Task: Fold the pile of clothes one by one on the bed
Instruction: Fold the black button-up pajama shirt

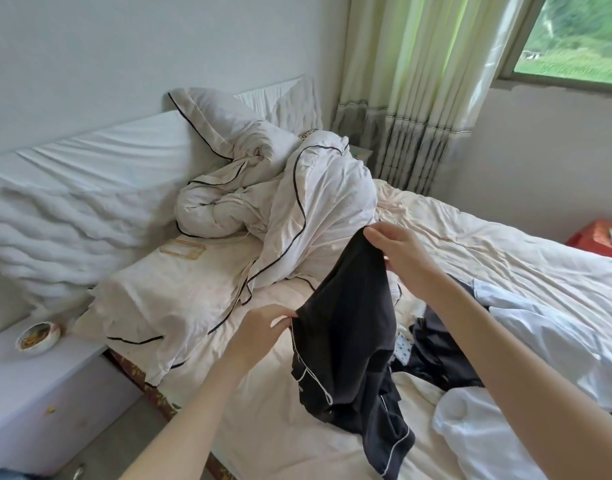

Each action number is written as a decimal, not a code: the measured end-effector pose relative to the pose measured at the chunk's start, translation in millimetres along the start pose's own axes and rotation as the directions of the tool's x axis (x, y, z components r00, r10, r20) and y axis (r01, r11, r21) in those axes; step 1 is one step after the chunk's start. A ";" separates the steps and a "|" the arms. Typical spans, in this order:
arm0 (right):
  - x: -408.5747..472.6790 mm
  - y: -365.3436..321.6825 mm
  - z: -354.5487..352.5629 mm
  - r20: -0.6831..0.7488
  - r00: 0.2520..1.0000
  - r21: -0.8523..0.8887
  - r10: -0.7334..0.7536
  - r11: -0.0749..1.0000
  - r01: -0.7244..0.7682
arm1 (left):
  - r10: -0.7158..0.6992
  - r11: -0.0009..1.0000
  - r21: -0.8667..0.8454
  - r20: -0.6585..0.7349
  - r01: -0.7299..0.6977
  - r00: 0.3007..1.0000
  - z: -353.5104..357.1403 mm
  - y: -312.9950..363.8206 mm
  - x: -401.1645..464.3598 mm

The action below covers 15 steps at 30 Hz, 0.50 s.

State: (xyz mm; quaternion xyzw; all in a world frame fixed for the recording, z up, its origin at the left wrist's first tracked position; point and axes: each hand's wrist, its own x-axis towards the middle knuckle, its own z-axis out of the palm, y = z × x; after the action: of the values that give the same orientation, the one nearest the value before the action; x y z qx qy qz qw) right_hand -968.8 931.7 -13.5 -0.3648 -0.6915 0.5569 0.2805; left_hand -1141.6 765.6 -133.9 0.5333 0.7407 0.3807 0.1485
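Hanging over the bed's [332,445] near edge, black shorts [349,344] with white piping are pinched at the waistband by the left hand [263,327] at one corner and the right hand [398,251] at the other, fingers pressed together on the cloth. For a clean fold, it is judged that the waistband should be drawn taut and level, the legs shaken straight, and the shorts laid flat on bare sheet clear of the pile [505,341] at the bed's right edge. No brand, label or writing can be read.
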 end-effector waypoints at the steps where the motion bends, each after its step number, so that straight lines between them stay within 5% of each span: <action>1: 2.8 4.9 -6.4 -0.035 0.999 -0.075 0.003 0.997 -0.006 | -0.018 1.000 -0.019 0.017 0.018 1.000 -4.5 9.4 3.8; 5: -5.0 33.6 -19.4 -0.215 0.976 -0.534 0.026 0.834 -0.140 | -0.123 0.992 0.033 0.252 0.118 0.960 -22.8 47.2 29.6; 7: -28.2 50.0 -4.9 -0.160 0.986 -0.513 0.041 0.850 -0.118 | -0.161 0.982 0.143 0.323 0.120 0.933 -28.3 63.6 41.7; 11: -80.9 72.6 44.4 0.068 0.989 -0.382 0.130 0.919 -0.095 | -0.134 0.985 0.136 0.236 0.104 0.962 -23.1 90.0 54.0; 15: -81.6 73.4 65.6 -0.070 0.995 -0.370 0.066 0.925 -0.088 | -0.112 0.994 0.041 0.200 0.105 0.973 -13.8 107.4 58.2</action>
State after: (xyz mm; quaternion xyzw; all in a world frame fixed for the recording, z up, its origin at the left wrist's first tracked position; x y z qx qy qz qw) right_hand -959.7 836.2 -98.2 -0.4538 -0.7616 0.4156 0.2035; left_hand -1100.0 827.7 -36.3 0.5300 0.7555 0.3047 0.2354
